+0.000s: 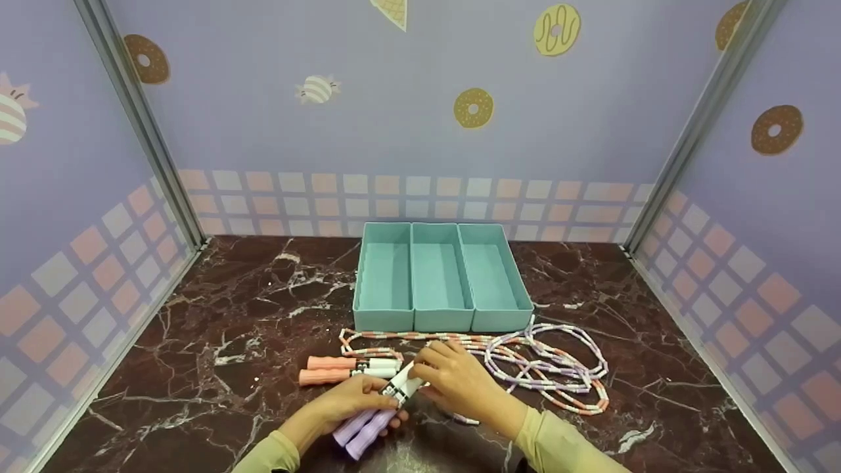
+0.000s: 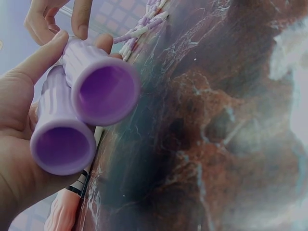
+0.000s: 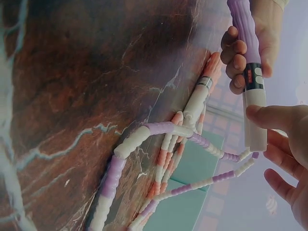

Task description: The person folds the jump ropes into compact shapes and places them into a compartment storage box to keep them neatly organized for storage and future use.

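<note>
fingers (image 3: 237, 62) grip purple handles (image 2: 55, 106); black label (image 3: 253, 76) illegible

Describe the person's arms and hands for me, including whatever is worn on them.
The left sleeve and right sleeve are pale yellow-green, long and reach about to the wrists, with no print visible. The left hand and right hand are bare: no gloves, and no rings show.
</note>
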`<action>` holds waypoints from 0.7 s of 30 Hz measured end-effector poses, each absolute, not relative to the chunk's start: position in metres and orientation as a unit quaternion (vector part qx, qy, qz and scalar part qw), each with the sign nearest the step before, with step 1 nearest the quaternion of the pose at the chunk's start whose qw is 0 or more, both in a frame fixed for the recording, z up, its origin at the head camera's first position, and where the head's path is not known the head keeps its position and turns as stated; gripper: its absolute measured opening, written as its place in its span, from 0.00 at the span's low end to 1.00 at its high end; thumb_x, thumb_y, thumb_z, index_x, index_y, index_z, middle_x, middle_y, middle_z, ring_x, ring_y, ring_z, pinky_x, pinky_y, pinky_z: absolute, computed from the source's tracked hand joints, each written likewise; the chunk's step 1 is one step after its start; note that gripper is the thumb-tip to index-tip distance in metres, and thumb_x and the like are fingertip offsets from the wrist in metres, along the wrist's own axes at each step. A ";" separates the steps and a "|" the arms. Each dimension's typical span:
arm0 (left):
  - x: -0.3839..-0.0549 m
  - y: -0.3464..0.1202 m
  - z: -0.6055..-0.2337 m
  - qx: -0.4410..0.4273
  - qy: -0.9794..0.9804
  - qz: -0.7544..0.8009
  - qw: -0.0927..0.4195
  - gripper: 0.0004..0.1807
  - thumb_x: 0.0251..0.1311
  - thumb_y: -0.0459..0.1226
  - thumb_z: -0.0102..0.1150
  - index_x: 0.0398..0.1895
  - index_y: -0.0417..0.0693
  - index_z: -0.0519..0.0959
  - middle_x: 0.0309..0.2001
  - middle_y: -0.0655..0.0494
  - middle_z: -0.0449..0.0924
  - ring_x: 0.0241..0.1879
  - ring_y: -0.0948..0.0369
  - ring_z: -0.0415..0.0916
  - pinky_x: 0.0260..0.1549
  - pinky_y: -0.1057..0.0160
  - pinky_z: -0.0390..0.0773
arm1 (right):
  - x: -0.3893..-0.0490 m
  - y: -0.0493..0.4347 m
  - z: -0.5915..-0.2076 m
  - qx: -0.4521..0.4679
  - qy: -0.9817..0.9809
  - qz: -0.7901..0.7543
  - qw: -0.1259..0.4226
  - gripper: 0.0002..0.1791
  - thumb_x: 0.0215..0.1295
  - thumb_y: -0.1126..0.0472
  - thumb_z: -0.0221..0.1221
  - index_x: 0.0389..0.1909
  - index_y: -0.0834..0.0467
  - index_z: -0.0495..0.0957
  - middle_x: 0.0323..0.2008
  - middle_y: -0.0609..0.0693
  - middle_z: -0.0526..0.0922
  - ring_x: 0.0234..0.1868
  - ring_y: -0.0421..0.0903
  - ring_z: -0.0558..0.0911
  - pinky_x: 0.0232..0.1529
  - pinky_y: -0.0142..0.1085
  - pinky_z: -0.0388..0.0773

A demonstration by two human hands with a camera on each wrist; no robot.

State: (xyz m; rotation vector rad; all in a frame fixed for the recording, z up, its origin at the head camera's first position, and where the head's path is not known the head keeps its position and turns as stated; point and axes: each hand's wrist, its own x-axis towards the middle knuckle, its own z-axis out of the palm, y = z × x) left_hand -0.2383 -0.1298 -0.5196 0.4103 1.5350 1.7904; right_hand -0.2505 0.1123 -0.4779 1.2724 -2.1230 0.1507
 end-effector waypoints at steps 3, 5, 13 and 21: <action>-0.238 -0.131 -0.520 0.156 0.599 0.698 0.360 0.08 0.65 0.35 0.59 0.43 0.40 0.76 0.36 0.51 0.88 0.34 0.61 0.86 0.33 0.65 0.85 | -0.251 0.113 -0.478 0.484 -0.810 0.071 0.323 0.21 0.43 0.55 0.74 0.40 0.44 0.81 0.39 0.40 0.80 0.43 0.41 0.77 0.45 0.37 0.73; -0.239 -0.132 -0.520 0.156 0.603 0.698 0.355 0.08 0.65 0.35 0.59 0.43 0.41 0.76 0.36 0.51 0.88 0.34 0.62 0.86 0.33 0.65 0.85 | -0.251 0.113 -0.478 0.483 -0.810 0.076 0.325 0.25 0.43 0.54 0.75 0.46 0.45 0.81 0.41 0.41 0.81 0.45 0.42 0.79 0.48 0.39 0.76; -0.239 -0.135 -0.519 0.160 0.613 0.696 0.337 0.07 0.65 0.36 0.59 0.41 0.42 0.76 0.37 0.50 0.88 0.34 0.61 0.86 0.34 0.65 0.85 | -0.254 0.118 -0.480 0.454 -0.829 0.092 0.312 0.49 0.43 0.46 0.76 0.69 0.50 0.69 0.60 0.46 0.79 0.54 0.45 0.80 0.58 0.44 0.77; -0.242 -0.137 -0.512 0.157 0.596 0.711 0.338 0.05 0.66 0.35 0.58 0.39 0.43 0.74 0.37 0.51 0.89 0.34 0.62 0.87 0.34 0.65 0.85 | -0.255 0.130 -0.480 0.399 -0.870 0.111 0.268 0.55 0.47 0.41 0.74 0.74 0.54 0.60 0.61 0.48 0.79 0.58 0.46 0.80 0.58 0.43 0.77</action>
